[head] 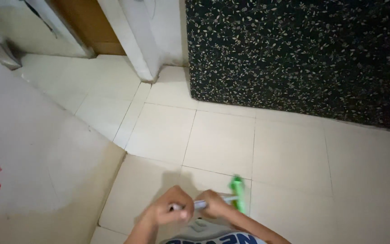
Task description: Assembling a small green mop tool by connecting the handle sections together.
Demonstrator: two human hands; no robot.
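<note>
A thin white stick (213, 202) with a green head (237, 193) was gripped by both hands over the tiled floor (290, 153). The left hand (173, 208) and the right hand (214, 204) were closed around the shaft, fingers curled tight, close in front of the body.

Floor: I see glossy cream square floor tiles (290, 153) with thin dark grout.
Wall: pale plaster wall (19, 149), red-specked.
Furniture: black leaf-patterned fabric mattress (303, 49).
Doorway: white door frame (132, 36), brown wooden door (91, 22).
</note>
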